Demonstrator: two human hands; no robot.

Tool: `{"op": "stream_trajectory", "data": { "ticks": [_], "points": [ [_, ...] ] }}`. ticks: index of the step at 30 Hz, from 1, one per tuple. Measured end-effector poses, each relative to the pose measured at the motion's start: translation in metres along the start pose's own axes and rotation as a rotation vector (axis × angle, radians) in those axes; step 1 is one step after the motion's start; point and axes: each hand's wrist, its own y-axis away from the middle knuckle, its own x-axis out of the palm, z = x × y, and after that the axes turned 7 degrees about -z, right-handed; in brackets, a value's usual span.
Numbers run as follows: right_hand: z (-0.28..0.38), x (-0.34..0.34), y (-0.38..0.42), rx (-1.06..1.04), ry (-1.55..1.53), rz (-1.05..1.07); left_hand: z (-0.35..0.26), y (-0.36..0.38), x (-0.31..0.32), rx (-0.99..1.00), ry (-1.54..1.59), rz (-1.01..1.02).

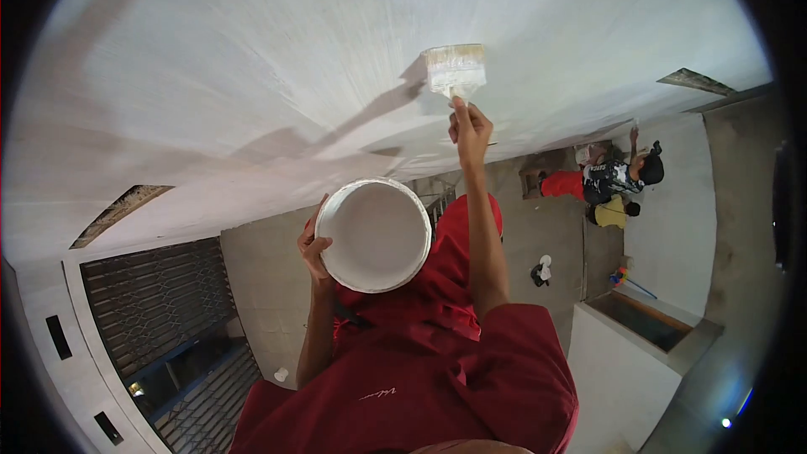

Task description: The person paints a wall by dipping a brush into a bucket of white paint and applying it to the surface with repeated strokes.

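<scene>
A wide paintbrush [455, 65] with pale bristles lies against the white wall [277, 42], its bristle end pointing up and away from me. My right hand [471, 128] is closed around its handle, arm stretched out. In front of my body my left hand [314, 241] grips a round white bucket [375, 236] by its side, thumb over the rim. Smeared paint coats the bucket's rim, and its inside looks whitish. The brush and arm cast a shadow on the wall to the left.
Two people [612, 187] are by the wall at the right, one reaching up to it. A metal lattice gate [160, 303] stands at the lower left. Dark slots [122, 214] break the wall. Small items [542, 270] lie on the floor far below.
</scene>
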Motion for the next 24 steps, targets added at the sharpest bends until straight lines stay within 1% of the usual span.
{"op": "stream_trajectory", "data": {
  "ticks": [1, 4, 6, 8, 9, 12, 15, 16, 18, 19, 22, 24],
  "points": [
    [-0.024, -0.004, -0.01, -0.026, -0.021, 0.014, 0.001, -0.001, 0.001, 0.009, -0.009, 0.007],
    [-0.103, -0.026, -0.012, 0.12, 0.072, -0.034, -0.002, -0.001, 0.0, 0.026, -0.026, 0.02],
    [-0.175, -0.048, -0.013, 0.128, 0.237, -0.08, -0.008, 0.001, 0.007, 0.027, -0.018, 0.029],
    [-0.224, -0.063, -0.023, 0.212, 0.346, -0.106, -0.015, 0.001, 0.016, 0.042, -0.018, 0.051],
    [-0.226, -0.064, -0.017, 0.268, 0.403, -0.124, -0.018, 0.004, 0.016, 0.041, -0.028, 0.062],
    [-0.225, -0.068, -0.014, 0.26, 0.737, -0.19, -0.015, 0.005, 0.012, 0.024, -0.06, 0.053],
    [-0.222, -0.074, -0.03, 0.127, 0.843, -0.172, -0.014, 0.004, 0.01, -0.016, -0.015, 0.063],
    [-0.204, -0.069, -0.032, 0.116, 0.788, -0.166, -0.013, 0.003, 0.009, -0.005, -0.017, 0.063],
    [-0.136, -0.049, -0.034, 0.097, 0.681, -0.148, -0.01, 0.001, 0.008, 0.014, -0.023, 0.058],
    [-0.119, -0.048, -0.035, 0.087, 0.681, -0.112, -0.008, 0.004, 0.007, 0.0, -0.012, 0.058],
    [-0.022, -0.024, -0.008, 0.103, 0.383, -0.082, -0.007, 0.001, 0.008, -0.01, 0.007, 0.064],
    [0.037, -0.01, 0.01, 0.096, 0.295, -0.033, -0.009, 0.003, 0.008, -0.012, -0.008, 0.077]
  ]
}}
